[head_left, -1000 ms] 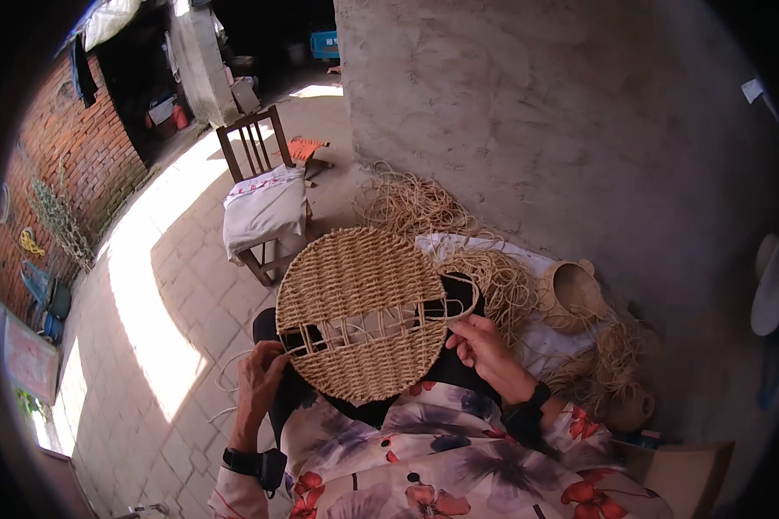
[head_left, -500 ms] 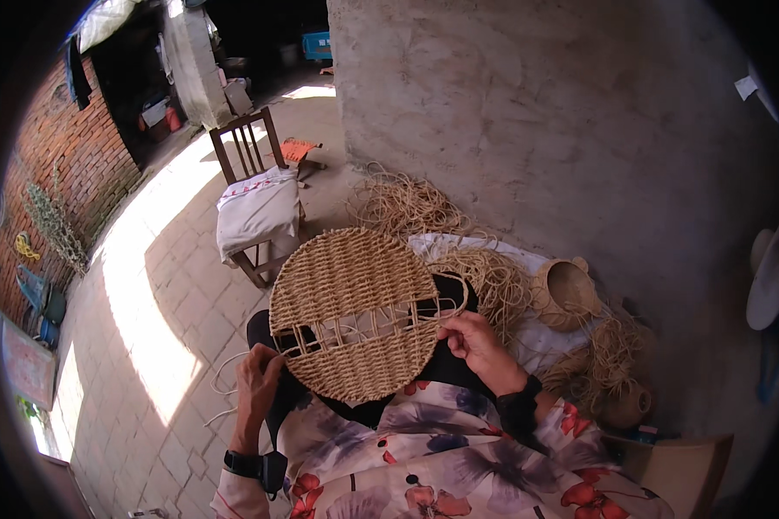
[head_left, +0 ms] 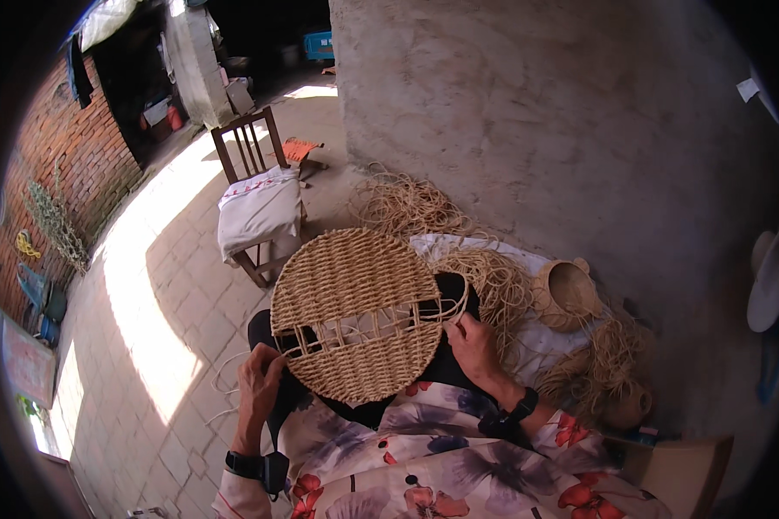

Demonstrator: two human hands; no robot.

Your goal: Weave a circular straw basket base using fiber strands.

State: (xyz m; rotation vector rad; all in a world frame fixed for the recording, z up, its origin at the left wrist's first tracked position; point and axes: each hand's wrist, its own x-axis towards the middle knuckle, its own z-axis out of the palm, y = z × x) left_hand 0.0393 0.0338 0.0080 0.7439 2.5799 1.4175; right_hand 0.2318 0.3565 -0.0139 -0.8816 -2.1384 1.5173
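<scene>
A round woven straw mat (head_left: 355, 277) rests over my lap, with a gap across its lower half where bare warp cords (head_left: 355, 331) show. At its left rim my left hand (head_left: 260, 381) is closed in a pinch on the edge; a loose cord (head_left: 221, 376) trails out beside it. My right hand (head_left: 476, 348) is closed just off the right rim, its thumb and fingers pinching a straw cord (head_left: 465, 290) that loops up from the gap. The fingertips of both hands are partly hidden.
Tangled straw cord (head_left: 493, 290) lies on a white sheet (head_left: 545, 342) to the right, beside a woven basket (head_left: 567, 294). A wooden chair (head_left: 255, 186) with a white cloth stands ahead. Beyond it is a low orange-topped stool (head_left: 300, 150). A plaster wall (head_left: 537, 112) rises at the right.
My right hand has shifted slightly right, off the mat's rim, and its wrist has turned. My left hand stays at the left rim.
</scene>
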